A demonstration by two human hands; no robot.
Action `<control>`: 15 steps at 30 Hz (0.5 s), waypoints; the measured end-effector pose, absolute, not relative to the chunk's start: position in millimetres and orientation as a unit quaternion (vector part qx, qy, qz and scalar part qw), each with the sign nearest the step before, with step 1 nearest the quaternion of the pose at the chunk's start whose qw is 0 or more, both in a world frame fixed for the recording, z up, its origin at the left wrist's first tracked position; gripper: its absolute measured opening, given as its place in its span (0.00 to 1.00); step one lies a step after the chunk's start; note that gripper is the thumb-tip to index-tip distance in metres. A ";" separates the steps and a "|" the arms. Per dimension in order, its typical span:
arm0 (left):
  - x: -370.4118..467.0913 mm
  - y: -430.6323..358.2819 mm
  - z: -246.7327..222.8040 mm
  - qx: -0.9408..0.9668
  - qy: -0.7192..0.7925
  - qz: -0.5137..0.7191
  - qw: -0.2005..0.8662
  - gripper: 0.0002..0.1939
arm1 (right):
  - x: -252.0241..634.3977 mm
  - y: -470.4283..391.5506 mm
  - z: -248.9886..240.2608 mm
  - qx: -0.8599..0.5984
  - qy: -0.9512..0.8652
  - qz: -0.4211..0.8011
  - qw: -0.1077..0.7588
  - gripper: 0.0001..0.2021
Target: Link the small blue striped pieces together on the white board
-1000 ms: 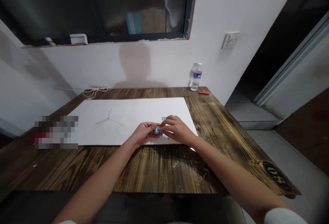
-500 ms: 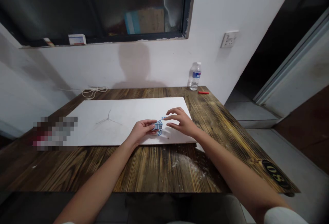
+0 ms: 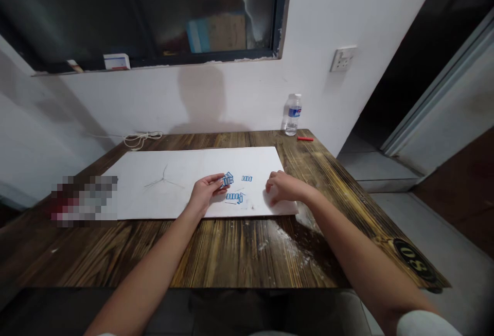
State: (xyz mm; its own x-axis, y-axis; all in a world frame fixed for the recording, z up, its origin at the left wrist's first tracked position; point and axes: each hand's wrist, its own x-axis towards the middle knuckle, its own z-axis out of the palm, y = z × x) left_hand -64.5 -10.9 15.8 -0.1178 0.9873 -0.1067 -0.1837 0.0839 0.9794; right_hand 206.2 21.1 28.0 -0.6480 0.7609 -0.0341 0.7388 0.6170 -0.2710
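Left hand (image 3: 204, 193) grip pinching fanned blue cards (image 3: 227, 178) over white board (image 3: 185, 171), right hand (image 3: 281, 190) curled empty beside; loose pinch risks cards slipping onto those lying below (image 3: 232, 197).

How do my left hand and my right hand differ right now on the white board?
The left hand pinches a fanned bunch of small blue pieces at its fingertips; the right hand holds nothing visible. The left hand's fingers reach forward; the right hand's are curled into a loose fist. The left hand lies near the board's middle, the right hand near its right edge. Both rest on the white board.
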 end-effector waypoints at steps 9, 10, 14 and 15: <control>-65.8 -9.2 16.1 0.388 0.512 0.556 0.527 0.13 | 197.1 22.7 19.6 -0.432 -0.894 0.116 -0.007 0.16; -65.8 -9.2 15.8 0.389 0.513 0.556 0.526 0.13 | 197.0 23.1 18.6 -0.430 -0.895 0.117 -0.006 0.16; -66.7 -8.0 12.9 0.394 0.515 0.553 0.523 0.14 | 197.6 24.6 16.6 -0.424 -0.896 0.135 -0.003 0.14; -67.2 -7.4 11.8 0.396 0.515 0.552 0.522 0.14 | 198.0 24.6 16.9 -0.425 -0.894 0.144 -0.005 0.13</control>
State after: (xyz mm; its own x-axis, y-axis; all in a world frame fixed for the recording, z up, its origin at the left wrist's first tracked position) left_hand -67.2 -7.4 11.8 -0.1399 0.9851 -0.0999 -0.1691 0.0757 0.9827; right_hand 198.0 24.6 16.9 -0.6385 0.7583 -0.1317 0.7612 0.5968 -0.2539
